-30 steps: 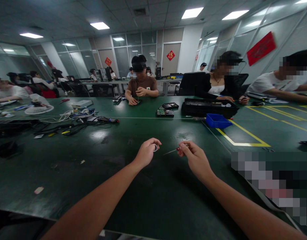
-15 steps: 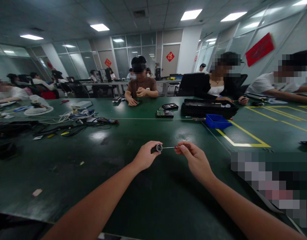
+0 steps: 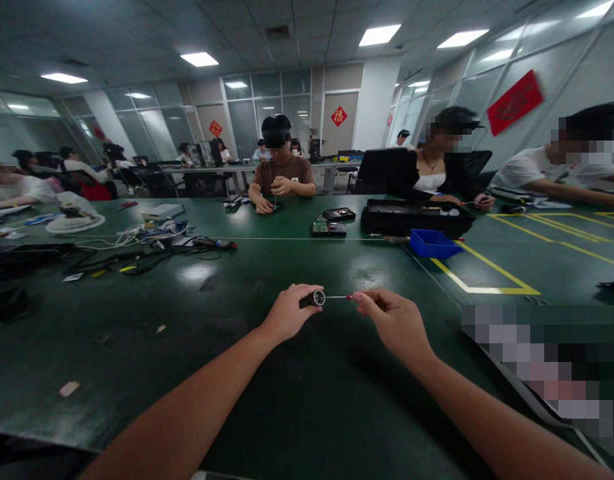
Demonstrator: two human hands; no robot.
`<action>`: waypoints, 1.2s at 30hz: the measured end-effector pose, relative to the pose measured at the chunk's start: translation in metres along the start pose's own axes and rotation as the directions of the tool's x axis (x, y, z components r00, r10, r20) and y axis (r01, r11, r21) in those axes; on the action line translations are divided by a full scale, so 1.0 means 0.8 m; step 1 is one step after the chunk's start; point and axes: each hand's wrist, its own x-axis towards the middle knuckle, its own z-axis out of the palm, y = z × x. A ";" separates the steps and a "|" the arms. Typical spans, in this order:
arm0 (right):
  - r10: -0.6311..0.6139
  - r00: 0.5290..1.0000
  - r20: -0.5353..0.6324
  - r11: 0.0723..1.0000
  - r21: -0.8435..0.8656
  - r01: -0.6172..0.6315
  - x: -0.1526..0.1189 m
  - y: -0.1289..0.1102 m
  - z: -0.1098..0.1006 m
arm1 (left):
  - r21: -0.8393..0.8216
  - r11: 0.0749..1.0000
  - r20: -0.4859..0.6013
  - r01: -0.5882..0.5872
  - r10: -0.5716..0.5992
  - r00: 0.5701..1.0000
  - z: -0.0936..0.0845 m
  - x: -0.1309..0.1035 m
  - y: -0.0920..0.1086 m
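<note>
In the lower middle of the frame the left hand (image 3: pixel 289 312) had its grip closed around a small dark cylindrical part (image 3: pixel 313 299) with a bright metal ring at its end. Just to the right of it, the right hand (image 3: pixel 393 319) pinched a thin screwdriver with a red handle (image 3: pixel 343 297) between thumb and fingers, and the tip of it met the ring end of the part. Both hands were held a little above the dark green tabletop (image 3: pixel 267 393).

Little writing could be read: one red diamond sign (image 3: pixel 339 116) with a gold character hung on the far wall in the upper middle, and a red banner (image 3: pixel 515 102) on the glass wall at the upper right, its text too small to tell.

Around the hands the tabletop was bare; cables (image 3: pixel 151 250) lay far at the middle left, a blue bin (image 3: pixel 433 243) and yellow marking lines (image 3: pixel 487 273) at the middle right. A black case (image 3: pixel 411 217) stood behind the bin.
</note>
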 end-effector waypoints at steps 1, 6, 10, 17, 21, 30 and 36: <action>-0.013 1.000 -0.001 0.999 -0.033 0.013 0.000 0.000 -0.001 | 0.013 1.000 0.014 -0.008 0.007 1.000 -0.001 0.000 0.001; -0.121 0.991 0.064 0.993 0.007 0.120 -0.002 -0.001 -0.002 | 0.054 0.998 0.052 -0.019 0.017 0.999 0.000 -0.002 0.003; -0.131 0.984 0.121 0.991 -0.024 0.135 -0.008 -0.005 0.002 | 0.061 0.998 0.054 -0.015 0.012 0.998 0.003 -0.002 0.002; -0.127 0.990 0.064 0.991 -0.026 0.129 -0.012 -0.001 0.005 | 0.052 0.998 0.053 -0.042 0.039 0.998 0.003 -0.003 0.003; -0.129 0.987 0.097 0.992 0.002 0.129 -0.014 -0.002 0.005 | 0.012 0.997 0.053 -0.078 0.077 0.996 0.003 -0.003 0.005; 0.062 0.998 0.002 0.905 0.421 -0.057 0.001 0.009 0.015 | 0.020 0.996 0.007 -0.087 0.087 0.996 0.002 -0.003 0.006; 0.288 0.944 0.161 0.511 0.808 -0.293 0.012 0.014 0.015 | 0.128 0.978 0.073 -0.166 0.158 0.985 0.000 0.000 0.003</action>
